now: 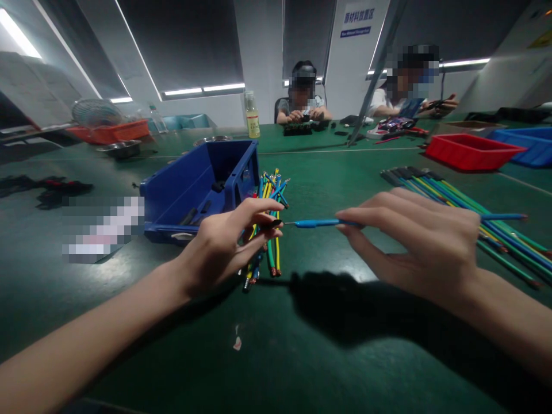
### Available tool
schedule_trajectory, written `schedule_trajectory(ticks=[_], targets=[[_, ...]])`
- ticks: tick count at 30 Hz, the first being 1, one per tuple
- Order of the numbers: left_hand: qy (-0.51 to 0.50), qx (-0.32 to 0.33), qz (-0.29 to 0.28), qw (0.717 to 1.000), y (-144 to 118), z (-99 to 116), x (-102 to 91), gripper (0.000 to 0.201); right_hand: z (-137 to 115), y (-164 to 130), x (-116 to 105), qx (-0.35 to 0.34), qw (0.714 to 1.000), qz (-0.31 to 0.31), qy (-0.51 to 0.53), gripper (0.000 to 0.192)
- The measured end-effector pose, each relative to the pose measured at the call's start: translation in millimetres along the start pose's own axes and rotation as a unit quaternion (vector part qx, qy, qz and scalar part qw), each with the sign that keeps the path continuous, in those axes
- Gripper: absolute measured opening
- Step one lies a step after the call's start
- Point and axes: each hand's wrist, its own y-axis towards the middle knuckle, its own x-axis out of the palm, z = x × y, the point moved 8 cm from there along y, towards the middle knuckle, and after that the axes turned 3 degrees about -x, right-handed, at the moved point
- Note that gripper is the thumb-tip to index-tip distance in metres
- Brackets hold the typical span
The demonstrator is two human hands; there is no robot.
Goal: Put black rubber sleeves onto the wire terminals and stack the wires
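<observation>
Jutting from right hand toward left hand: blue wire.

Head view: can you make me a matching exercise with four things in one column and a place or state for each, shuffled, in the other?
Things:
1. Raised blue wire
2. Raised black piece
3. Dark blue bin
4. Red tray

Place or state:
A. Dark pieces lie inside
B. Pinched by the right hand
C. Beside a blue tray
D. At the left hand's fingertips

Pairs: 1-B, 2-D, 3-A, 4-C
</observation>
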Motion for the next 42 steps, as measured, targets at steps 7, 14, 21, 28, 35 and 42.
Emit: schedule_trajectory(ticks=[7,14,21,28,35,42], targets=[[0.036,0.022,-0.021,0.999,0.2,1.8,-1.2,0.018,0.3,0.3,3.0,-0.002,1.000,-0.008,-0.012,0.011],[0.045,0.032,-0.011,0.998,-0.2,9.1,-0.3,0.020,-2.5,0.1,8.4,-0.010,1.000,-0.021,-0.017,0.010],[0.034,0.071,-0.039,0.996,-0.1,15.3,8.1,0.029,-3.6,-2.4,17.6,-0.006,0.999,-0.036,0.008,0.010],[0.082,0.104,-0.033,0.991,-0.9,20.5,6.0,0.030,-4.1,-3.3,17.0,-0.015,0.999,-0.029,0.012,0.009],[0.078,0.133,-0.040,0.987,-5.4,28.4,15.7,0.029,-21.1,-1.2,18.8,-0.046,0.997,-0.015,0.066,0.009],[0.081,0.082,-0.004,0.993,-1.9,28.6,0.1,0.041,-9.6,-0.8,17.1,-0.031,0.998,-0.016,0.042,0.010]])
